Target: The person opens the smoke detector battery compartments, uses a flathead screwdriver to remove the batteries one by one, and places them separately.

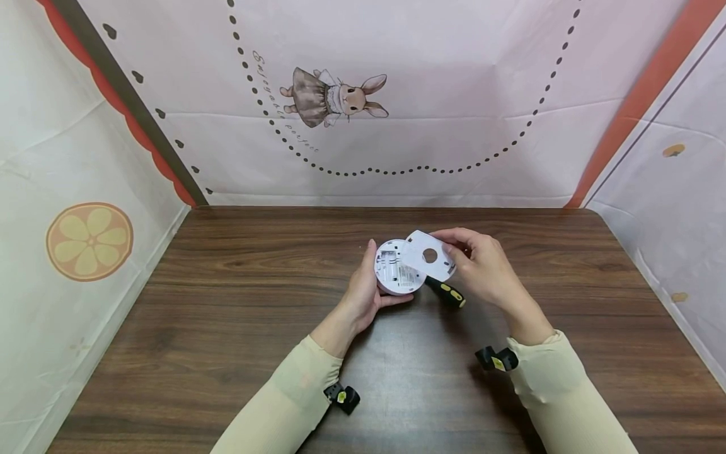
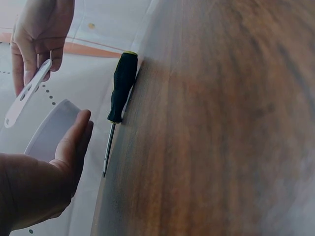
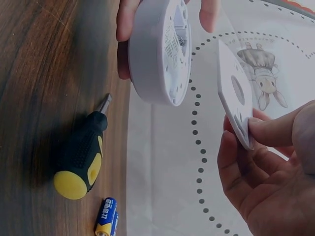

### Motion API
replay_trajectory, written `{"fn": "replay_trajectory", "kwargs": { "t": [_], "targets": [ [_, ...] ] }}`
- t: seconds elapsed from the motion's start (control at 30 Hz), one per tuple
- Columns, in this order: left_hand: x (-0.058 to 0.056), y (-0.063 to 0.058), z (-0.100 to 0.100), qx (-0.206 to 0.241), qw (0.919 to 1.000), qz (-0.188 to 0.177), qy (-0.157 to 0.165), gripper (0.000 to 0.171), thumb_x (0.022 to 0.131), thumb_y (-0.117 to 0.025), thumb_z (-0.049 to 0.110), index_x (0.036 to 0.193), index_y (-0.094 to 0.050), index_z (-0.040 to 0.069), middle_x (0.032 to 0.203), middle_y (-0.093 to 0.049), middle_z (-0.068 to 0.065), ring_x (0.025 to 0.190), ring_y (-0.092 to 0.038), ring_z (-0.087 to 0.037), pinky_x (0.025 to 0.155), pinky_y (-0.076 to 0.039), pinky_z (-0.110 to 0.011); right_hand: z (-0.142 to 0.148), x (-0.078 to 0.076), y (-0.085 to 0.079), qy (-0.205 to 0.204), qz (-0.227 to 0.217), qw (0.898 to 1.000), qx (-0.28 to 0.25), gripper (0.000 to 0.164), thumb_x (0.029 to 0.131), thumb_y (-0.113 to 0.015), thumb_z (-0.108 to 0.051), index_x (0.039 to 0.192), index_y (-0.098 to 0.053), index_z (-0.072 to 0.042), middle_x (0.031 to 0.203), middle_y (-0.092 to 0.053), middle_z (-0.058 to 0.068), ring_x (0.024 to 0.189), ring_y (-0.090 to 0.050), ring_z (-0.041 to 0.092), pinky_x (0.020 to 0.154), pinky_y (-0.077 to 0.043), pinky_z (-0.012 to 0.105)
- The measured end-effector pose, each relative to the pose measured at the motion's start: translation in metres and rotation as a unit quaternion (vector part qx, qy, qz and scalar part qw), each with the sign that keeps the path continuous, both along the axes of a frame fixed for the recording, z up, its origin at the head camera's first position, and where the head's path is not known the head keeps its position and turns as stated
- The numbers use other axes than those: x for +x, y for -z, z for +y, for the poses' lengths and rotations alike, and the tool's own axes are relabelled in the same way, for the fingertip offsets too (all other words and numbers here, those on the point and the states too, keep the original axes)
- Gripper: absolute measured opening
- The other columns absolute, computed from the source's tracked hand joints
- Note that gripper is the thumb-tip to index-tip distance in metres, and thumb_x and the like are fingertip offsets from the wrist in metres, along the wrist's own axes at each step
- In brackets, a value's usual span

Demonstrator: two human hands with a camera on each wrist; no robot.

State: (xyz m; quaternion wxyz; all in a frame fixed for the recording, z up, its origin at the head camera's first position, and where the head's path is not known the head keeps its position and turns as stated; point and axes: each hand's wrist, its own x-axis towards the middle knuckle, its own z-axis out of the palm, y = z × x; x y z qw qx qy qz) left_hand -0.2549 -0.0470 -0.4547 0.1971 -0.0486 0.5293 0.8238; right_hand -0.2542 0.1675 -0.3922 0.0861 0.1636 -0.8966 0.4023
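My left hand (image 1: 361, 291) holds a round white device (image 1: 391, 277) with its underside up, thumb on one side and fingers beneath. A compartment with a metal spring (image 3: 181, 41) and a printed label show on that side. My right hand (image 1: 482, 261) pinches a thin white mounting plate (image 1: 416, 252) with a round hole, between thumb and fingers. The plate overlaps the device in the head view, but the right wrist view shows a gap between them. On the table below lies a screwdriver (image 3: 81, 155) with a black and yellow handle.
Blue and yellow batteries (image 3: 106, 216) lie beyond the screwdriver in the right wrist view. The dark wooden table (image 1: 255, 328) is bordered by white printed cloth (image 1: 442, 82) at the back and sides. A small camera is strapped on each sleeve.
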Motion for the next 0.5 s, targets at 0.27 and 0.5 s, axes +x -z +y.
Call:
{"fn": "replay_trajectory", "kwargs": {
  "t": [0.27,0.5],
  "targets": [
    [0.0001,-0.0009,0.0007,-0.005,0.9999,0.004,0.011,0.066,0.106,-0.034,0.066,0.146,-0.05,0.016,0.125,-0.07,-0.015,0.099,-0.074,-0.025,0.095,-0.063,-0.058,-0.0022,0.0031,-0.0013,-0.015,-0.03,0.999,-0.004,0.022,0.102,-0.059,-0.004,0.119,-0.072,-0.01,0.103,-0.074,0.008,0.08,-0.059,0.021,0.063,-0.05,0.023],
    [0.0006,0.0012,0.0023,-0.018,0.9996,0.018,0.012,0.054,0.106,-0.051,0.055,0.142,-0.042,0.016,0.123,-0.066,-0.013,0.093,-0.074,-0.022,0.092,-0.065,-0.055,-0.0062,0.0053,-0.0014,-0.058,-0.036,0.998,-0.01,0.021,0.102,-0.061,-0.004,0.118,-0.071,-0.011,0.103,-0.073,0.007,0.078,-0.059,0.02,0.06,-0.051,0.024]
  ]
}}
